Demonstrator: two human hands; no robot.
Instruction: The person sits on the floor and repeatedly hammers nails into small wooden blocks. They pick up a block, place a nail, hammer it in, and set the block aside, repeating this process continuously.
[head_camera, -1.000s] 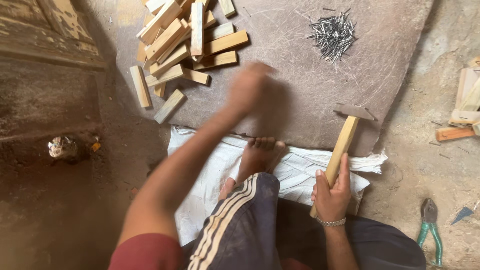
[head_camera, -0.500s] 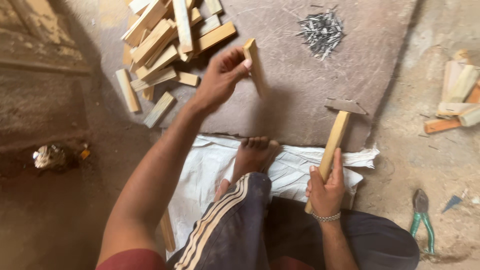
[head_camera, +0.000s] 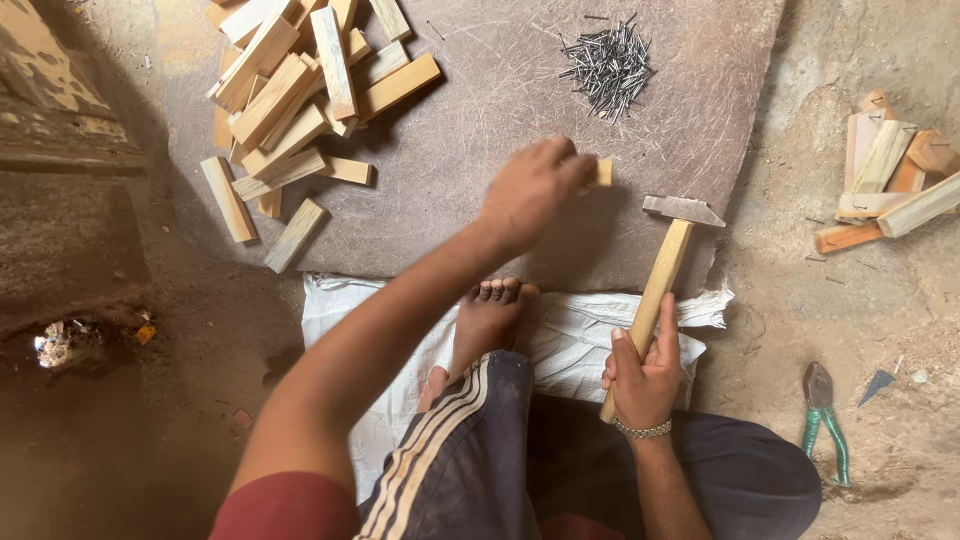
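Wood block (head_camera: 603, 171) sits on the grey mat (head_camera: 480, 200), just at 3 o'clock of the left hand (head_camera: 530, 188), whose fingers are clamped around it, mostly hiding it. Right hand (head_camera: 640, 375) is closed on the wooden handle of a hammer (head_camera: 660, 275), head pointing to 12 o'clock. Nails (head_camera: 608, 65) piled at 12 o'clock, wood offcuts (head_camera: 300, 95) at 10, pliers (head_camera: 822, 420) at 4.

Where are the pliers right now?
In the head view, the pliers lie on the dirt floor at lower right, right of the hammer in the right hand, below the small wood stack.
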